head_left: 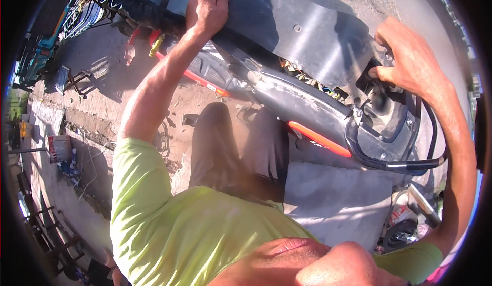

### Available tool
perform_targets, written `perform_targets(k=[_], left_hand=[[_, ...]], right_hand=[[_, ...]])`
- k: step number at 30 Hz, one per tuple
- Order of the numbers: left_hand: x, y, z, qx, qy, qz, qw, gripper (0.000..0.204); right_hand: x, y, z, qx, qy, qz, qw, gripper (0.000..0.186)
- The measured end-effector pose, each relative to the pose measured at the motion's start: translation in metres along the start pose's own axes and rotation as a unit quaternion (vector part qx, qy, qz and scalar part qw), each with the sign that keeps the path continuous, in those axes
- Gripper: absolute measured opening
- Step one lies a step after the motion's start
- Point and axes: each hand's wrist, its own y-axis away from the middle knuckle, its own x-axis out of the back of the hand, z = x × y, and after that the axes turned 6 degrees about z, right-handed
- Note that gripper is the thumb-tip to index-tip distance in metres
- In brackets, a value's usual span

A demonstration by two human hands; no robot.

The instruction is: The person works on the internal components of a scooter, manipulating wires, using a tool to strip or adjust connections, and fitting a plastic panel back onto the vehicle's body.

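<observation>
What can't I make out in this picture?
All in the head view:
Left hand: its fingertips' contact is unclear, being right at the top edge.
Right hand: its outer fingertips are hidden behind the hand itself.
Coloured wires: where they lead is hidden under the grey panel.
Small bluish items at left: too small to identify.

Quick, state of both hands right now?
Left hand: curled at the grey panel; grip unclear.
Right hand: curved by the panel's right end; hold cannot be told.
</observation>
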Motion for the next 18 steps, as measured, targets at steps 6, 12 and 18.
perform_targets(k=[6, 12, 18], left_hand=[[0.002, 0.001, 0.015, -0.015, 0.032, -0.038, 0.999, 0.025], [0.008, 0.001, 0.013, 0.018, -0.020, -0.074, 0.997, 0.041], [-0.003, 0.000, 0.014, 0.013, -0.074, -0.041, 0.996, 0.044]], right_hand=[[-0.012, 0.000, 0.018, -0.057, -0.105, -0.043, 0.992, 0.034], [-0.019, -0.007, 0.028, -0.045, -0.107, -0.039, 0.993, 0.026], [-0.026, 0.007, 0.044, -0.089, -0.107, -0.118, 0.983, 0.025]])
